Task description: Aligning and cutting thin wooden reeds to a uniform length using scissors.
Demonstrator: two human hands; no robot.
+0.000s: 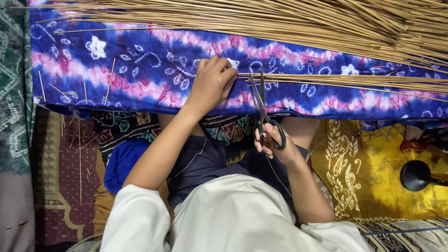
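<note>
Black scissors (pixel 263 112) in right hand (pixel 273 144), left hand (pixel 212 84) pinching straw bundle (pixel 326 80)

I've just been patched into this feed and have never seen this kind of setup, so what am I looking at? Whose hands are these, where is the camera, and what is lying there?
There is no machine here: a person works with two bare hands, and the single picture comes from a camera worn on their head, looking down over their chest and lap.

The left hand pinches the ends of a thin bundle of straw-coloured sticks that lies across a blue and pink tie-dyed cloth. The right hand holds black-handled scissors, blades pointing up at the bundle beside the left hand.

A larger heap of sticks runs along the top edge. A few short stick pieces lie at the left, yellow patterned fabric at the right.
</note>
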